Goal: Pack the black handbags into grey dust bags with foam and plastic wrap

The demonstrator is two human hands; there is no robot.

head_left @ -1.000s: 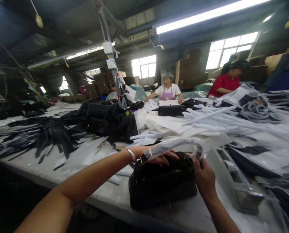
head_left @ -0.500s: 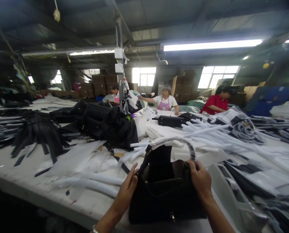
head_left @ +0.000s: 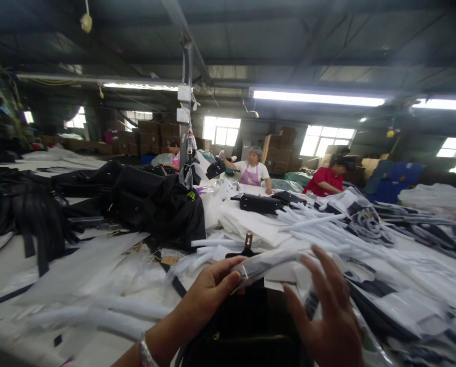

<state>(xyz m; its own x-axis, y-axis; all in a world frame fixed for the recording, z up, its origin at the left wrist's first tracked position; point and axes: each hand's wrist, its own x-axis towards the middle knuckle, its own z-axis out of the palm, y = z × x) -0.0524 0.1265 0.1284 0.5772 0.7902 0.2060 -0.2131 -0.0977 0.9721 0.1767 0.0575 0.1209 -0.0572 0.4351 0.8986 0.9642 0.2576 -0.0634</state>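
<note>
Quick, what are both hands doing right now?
Left hand: closed on the wrapped bag handle.
Right hand: open, fingers spread, holding nothing.

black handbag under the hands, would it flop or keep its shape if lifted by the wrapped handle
Probably keeps its shape: the black handbag stands upright below the left hand. The wrapped handle looks fairly stiff, holding its curve in that grip. Its glossy film wrap may feel slippery.

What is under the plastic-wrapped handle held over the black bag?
The black bag stands directly under the wrapped handle, which the left hand pinches. The right hand covers the handle's other end and the bag's right side.
</note>
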